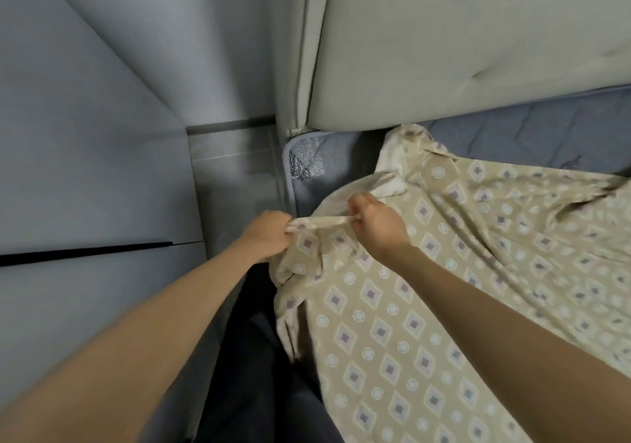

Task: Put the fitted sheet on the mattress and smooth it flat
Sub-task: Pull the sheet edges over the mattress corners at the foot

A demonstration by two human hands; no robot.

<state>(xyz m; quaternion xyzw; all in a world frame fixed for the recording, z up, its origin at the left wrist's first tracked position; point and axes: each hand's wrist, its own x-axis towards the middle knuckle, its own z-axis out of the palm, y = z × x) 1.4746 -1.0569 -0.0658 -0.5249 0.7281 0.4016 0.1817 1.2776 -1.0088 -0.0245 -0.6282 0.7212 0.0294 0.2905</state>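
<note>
The sheet [426,289] lies rumpled over the mattress [512,132], whose corner is uncovered. Its hem is pinched taut between the left hand [269,234] and right hand [375,224], fingers curled.

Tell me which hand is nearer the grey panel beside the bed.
Left. The left hand grips the sheet close to the grey panel; the right hand pinches it farther off, over the mattress.
</note>
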